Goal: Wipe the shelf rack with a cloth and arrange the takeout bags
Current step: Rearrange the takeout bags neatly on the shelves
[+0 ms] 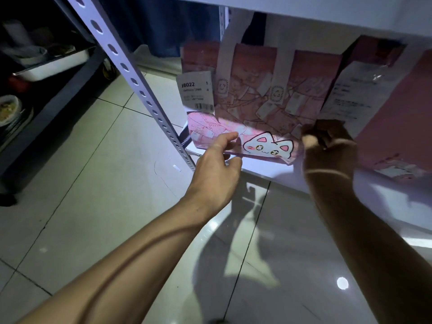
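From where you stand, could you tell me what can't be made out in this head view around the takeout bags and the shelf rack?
- Pink cat bag: handle tops hidden by the upper shelf board.
- Second pink bag: cut off by the right edge.
- Its receipt: print blurred.
- Right hand: in shadow at the bag's corner; grip unclear.
- Left hand: fingertips under the bag's edge hidden.
- Cloth: none in view.

Dim overall; glare spots on glossy floor tiles (342, 282); arm shadows; soft blur; edges bent.
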{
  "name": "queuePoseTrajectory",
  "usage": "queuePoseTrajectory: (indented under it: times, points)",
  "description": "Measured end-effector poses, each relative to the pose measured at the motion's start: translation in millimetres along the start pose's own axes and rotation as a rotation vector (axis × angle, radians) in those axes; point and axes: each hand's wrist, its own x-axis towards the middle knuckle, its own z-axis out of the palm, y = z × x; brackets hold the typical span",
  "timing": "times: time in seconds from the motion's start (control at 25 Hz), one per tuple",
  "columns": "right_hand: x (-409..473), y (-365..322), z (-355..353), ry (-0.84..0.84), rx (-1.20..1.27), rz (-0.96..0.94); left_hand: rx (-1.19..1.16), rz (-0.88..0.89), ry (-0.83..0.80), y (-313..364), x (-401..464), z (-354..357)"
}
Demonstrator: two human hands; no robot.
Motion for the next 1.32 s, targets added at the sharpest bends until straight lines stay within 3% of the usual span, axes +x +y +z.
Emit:
queuePoseTrajectory:
  times: [0.24,0.44,0.76,0.92,1.08,1.16,1.32]
  points:
    - [-23,-8,-40,0.015,0.066,0.033,0.002,0.035,-0.124,20,-26,37]
    - [-24,12,-117,0.094,-0.062,0.112,0.01,0.096,-0.22,54,-51,88]
    - [-38,61,-267,0.363,0.022,0.219,0.051,0.205,-0.408,112,-102,193]
    - [-31,89,-340,0.456,0.044,0.265,-0.021,0.241,-0.43,140,-112,254]
    - [-11,105,-399,0.498,0.045,0.299,-0.125,0.158,-0.388,171,-98,309]
    - [7,112,-425,0.48,0.046,0.31,-0.124,0.124,-0.38,181,-90,334]
    - [44,129,-452,0.28,0.06,0.348,-0.071,0.074,-0.403,187,-79,363]
